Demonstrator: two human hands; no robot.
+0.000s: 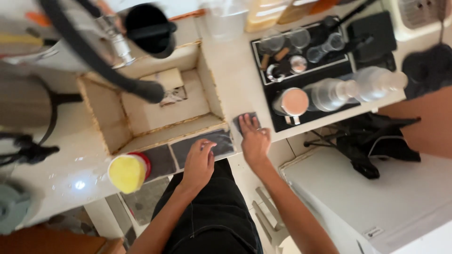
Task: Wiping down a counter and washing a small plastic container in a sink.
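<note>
My left hand rests flat on the dark tiled front ledge of a pale square sink, fingers spread, holding nothing. My right hand presses fingers down on a small dark cloth or sponge lying on the white counter just right of the sink's front corner. A black curved faucet hose arcs over the basin and ends in a dark spray head. I stand at the counter edge in dark trousers.
A yellow-topped bottle with a red rim stands on the ledge left of my left hand. A black tray holds glasses, a pink-lidded cup and clear bottles at the right. A white appliance sits low right.
</note>
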